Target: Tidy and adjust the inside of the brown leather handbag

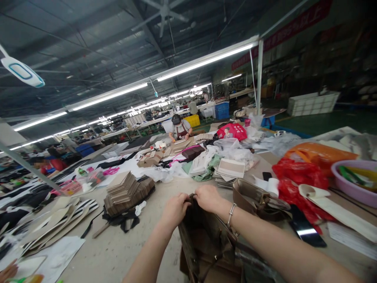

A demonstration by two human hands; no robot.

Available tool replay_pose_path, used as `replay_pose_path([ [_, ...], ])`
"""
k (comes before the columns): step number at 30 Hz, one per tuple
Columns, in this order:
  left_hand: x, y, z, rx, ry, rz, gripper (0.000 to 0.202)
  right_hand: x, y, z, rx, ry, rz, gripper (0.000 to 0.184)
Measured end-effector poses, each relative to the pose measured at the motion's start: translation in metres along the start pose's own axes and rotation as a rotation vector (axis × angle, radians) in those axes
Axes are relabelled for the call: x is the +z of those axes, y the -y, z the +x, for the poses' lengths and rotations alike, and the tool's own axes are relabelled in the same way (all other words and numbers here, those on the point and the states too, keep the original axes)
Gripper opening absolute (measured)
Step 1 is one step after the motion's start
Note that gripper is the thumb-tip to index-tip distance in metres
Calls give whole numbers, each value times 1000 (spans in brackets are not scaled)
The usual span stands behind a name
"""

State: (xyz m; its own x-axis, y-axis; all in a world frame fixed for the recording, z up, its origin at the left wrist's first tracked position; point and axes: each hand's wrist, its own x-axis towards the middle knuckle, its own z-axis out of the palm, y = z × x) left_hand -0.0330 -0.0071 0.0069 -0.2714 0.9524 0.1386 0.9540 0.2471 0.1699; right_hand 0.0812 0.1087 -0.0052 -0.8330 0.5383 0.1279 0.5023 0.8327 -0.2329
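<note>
A dark brown bag (pixel 206 243) lies on the worktable (pixel 118 243) right in front of me. My left hand (pixel 174 211) is closed on the far top edge of the bag. My right hand (pixel 208 197), with a bracelet on the wrist, grips the same edge just to the right, fingers curled. The two hands almost touch. A second, tan bag (pixel 256 198) lies on its side just right of my right hand.
Stacks of brown card pieces (pixel 126 190) sit to the left, red plastic bags (pixel 297 179) and a purple basin (pixel 353 181) to the right, and a black phone (pixel 306 230) beside my right arm. A person (pixel 180 129) works at the table's far end.
</note>
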Motion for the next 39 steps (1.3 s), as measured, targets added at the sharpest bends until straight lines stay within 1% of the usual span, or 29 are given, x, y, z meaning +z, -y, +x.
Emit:
replay_pose_path([
  [4,3,-1,6,-54,-5,29,9,0,2,0,1,9,19,36],
  [9,14,1,6,-85,-89,-13,11,2,0,-1,-14,3,24,43],
  [12,20,1,5,-78,-127,-14,12,2,-4,-3,-29,18,21,43],
  [15,23,2,4,-66,-141,-14,12,0,-10,-4,-79,-18,71,33],
  [16,24,2,4,-61,-143,-16,11,-1,-11,-4,-100,-34,94,33],
  [19,26,4,5,-62,-147,-16,11,-4,-15,-2,-161,-40,135,43],
  [21,27,5,5,-72,-140,-11,11,-6,-17,0,-202,-28,131,43],
  [25,28,5,4,-72,-132,1,11,-9,-19,5,-320,0,42,52],
  [26,28,5,4,-68,-132,5,11,-9,-19,6,-348,4,15,51],
  [27,28,5,3,-64,-133,10,11,-8,-19,8,-365,3,-7,46],
  [29,30,6,3,-60,-137,21,12,-7,-19,9,-368,-15,-25,32],
  [30,31,6,3,-58,-140,23,12,-6,-19,10,-362,-26,-27,28],
  [36,33,6,4,-42,-149,-2,12,-3,-18,13,-360,-41,-25,31],
  [39,32,7,3,-59,-157,-101,6,-4,-17,14,-343,-35,-28,31],
])
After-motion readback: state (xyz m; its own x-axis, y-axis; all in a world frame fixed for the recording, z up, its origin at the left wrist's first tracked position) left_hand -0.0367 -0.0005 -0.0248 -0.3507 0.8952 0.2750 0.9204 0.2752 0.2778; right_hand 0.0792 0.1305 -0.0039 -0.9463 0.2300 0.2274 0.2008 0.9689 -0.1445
